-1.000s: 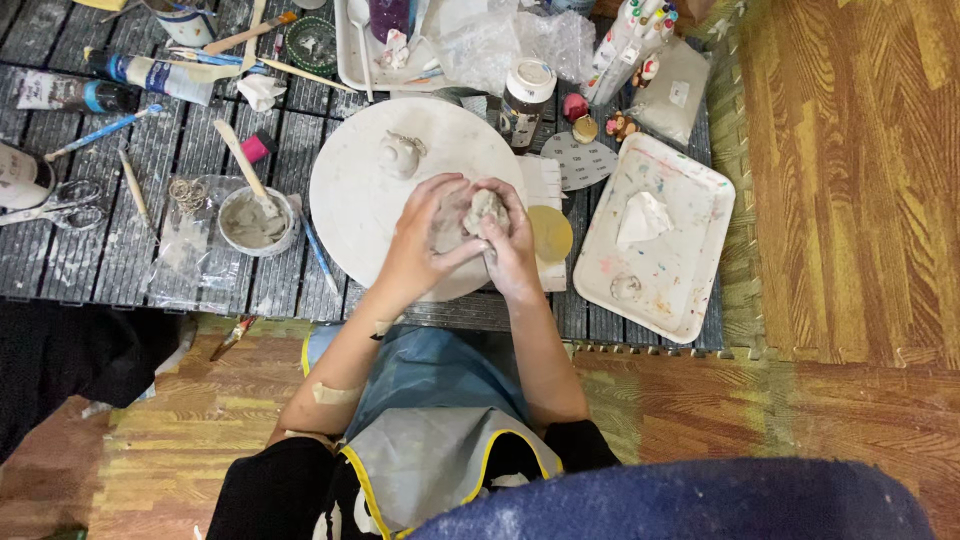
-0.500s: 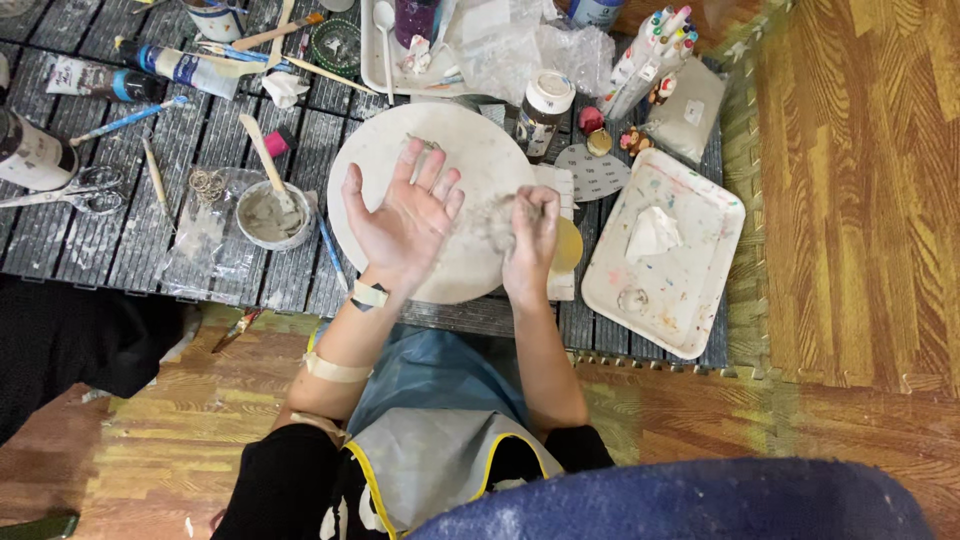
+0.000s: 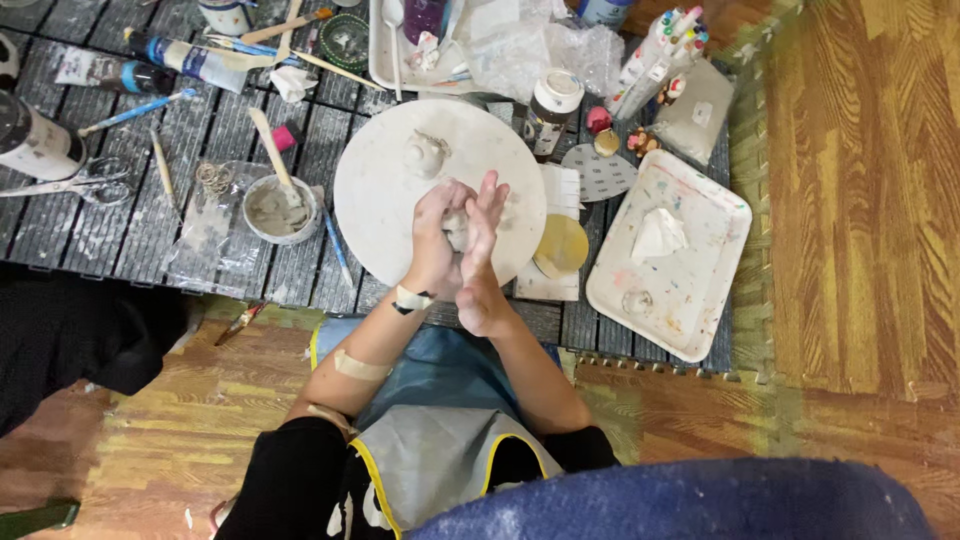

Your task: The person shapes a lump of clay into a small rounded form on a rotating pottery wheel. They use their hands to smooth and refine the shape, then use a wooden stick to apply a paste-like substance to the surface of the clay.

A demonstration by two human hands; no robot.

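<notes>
My left hand (image 3: 434, 240) and my right hand (image 3: 484, 235) are pressed together over the near part of a round white board (image 3: 385, 170). A lump of pale clay (image 3: 459, 229) is squeezed between the two palms, mostly hidden. The right hand's fingers point away from me, flat against the clay. A smaller piece of shaped clay (image 3: 425, 153) rests farther back on the board. Both hands are smeared with clay.
A small bowl of grey slip with a wooden stick (image 3: 277, 205) sits left of the board. Paint tubes (image 3: 178, 55), brushes and scissors (image 3: 70, 180) lie at the left. A white paint-stained tray (image 3: 672, 255) sits at the right, a jar (image 3: 552, 108) and clutter behind.
A second ago both hands cupped the clay. Half a second ago the left hand lifted off, open, while the right held the clay. Now the two palms press together on it again.
</notes>
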